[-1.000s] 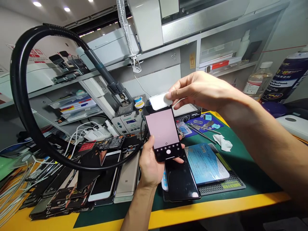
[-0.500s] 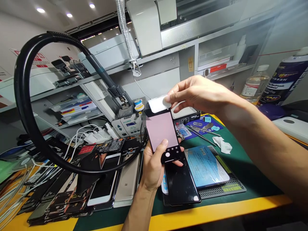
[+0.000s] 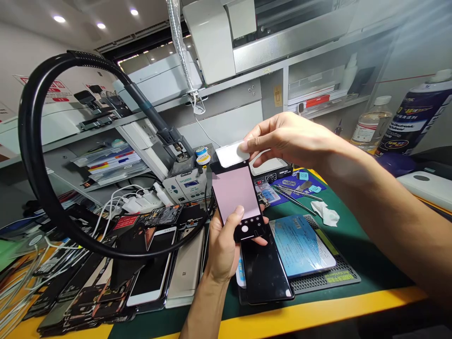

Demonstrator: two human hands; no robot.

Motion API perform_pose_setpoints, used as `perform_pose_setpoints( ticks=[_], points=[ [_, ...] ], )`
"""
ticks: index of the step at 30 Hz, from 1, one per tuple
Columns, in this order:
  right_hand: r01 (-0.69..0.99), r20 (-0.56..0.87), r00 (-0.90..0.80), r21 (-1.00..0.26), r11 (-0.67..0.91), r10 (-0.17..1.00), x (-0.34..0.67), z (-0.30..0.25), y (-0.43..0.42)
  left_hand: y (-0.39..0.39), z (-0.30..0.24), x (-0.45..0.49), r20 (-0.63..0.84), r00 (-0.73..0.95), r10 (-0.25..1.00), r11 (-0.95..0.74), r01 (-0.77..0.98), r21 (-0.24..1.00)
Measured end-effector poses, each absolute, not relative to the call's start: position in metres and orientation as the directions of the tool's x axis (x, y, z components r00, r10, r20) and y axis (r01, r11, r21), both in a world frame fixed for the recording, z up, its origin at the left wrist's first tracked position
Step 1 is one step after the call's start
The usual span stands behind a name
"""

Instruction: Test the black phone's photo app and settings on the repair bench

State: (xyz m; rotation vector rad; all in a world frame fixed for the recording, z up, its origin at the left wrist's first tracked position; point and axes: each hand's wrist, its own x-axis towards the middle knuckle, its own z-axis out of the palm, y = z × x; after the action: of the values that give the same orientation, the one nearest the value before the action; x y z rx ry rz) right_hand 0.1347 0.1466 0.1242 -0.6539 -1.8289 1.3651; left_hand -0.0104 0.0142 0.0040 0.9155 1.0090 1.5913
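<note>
My left hand point(image 3: 224, 247) is closed around a smartphone point(image 3: 236, 190) in the middle of the head view. The phone's screen is lit, a pinkish camera picture with a round white shutter button near the bottom, and my thumb lies over its lower part. At the phone's top edge, my right hand point(image 3: 278, 139) pinches a flat white card-like piece point(image 3: 230, 154) between thumb and fingers. The piece covers the top of the phone; its exact kind does not show. Below the held phone, a black phone point(image 3: 266, 273) lies on a perforated grey mat.
Several phones and phone parts lie at left, among them a white-framed phone point(image 3: 153, 266) and a gold phone point(image 3: 186, 263). A thick black hose point(image 3: 26, 141) loops over them. A blue sheet point(image 3: 300, 245), tweezers point(image 3: 294, 198), crumpled tissue point(image 3: 325, 213) and bottle point(image 3: 370, 122) are at right.
Both hands keep their grip on the phone and the white piece. The whole view has shifted very slightly; nothing else visibly differs.
</note>
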Motion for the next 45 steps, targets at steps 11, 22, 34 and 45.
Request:
perform_pose_setpoints(
  ticks=[11, 22, 34, 45],
  points=[
    [-0.015, 0.253, -0.586, -0.953, 0.302, 0.770, 0.1345, 0.1246, 0.1473, 0.0134, -0.0024, -0.0180, 0.086, -0.128, 0.988, -0.136, -0.460, 0.878],
    [-0.027, 0.248, -0.586, -0.957, 0.287, 0.772, 0.1344, 0.1258, 0.1458, 0.0160, -0.0054, -0.0184, 0.077, -0.166, 0.983, -0.141, -0.423, 0.895],
    [-0.009, 0.245, -0.577, -0.956, 0.294, 0.779, 0.1340, 0.1262, 0.1453, 0.0164, -0.0034, -0.0172, 0.049, -0.180, 0.983, -0.125, -0.441, 0.889],
    [-0.015, 0.257, -0.584, -0.952, 0.306, 0.770, 0.1341, 0.1256, 0.1462, 0.0153, -0.0036, -0.0180, 0.058, -0.167, 0.984, -0.126, -0.433, 0.893]
  ],
)
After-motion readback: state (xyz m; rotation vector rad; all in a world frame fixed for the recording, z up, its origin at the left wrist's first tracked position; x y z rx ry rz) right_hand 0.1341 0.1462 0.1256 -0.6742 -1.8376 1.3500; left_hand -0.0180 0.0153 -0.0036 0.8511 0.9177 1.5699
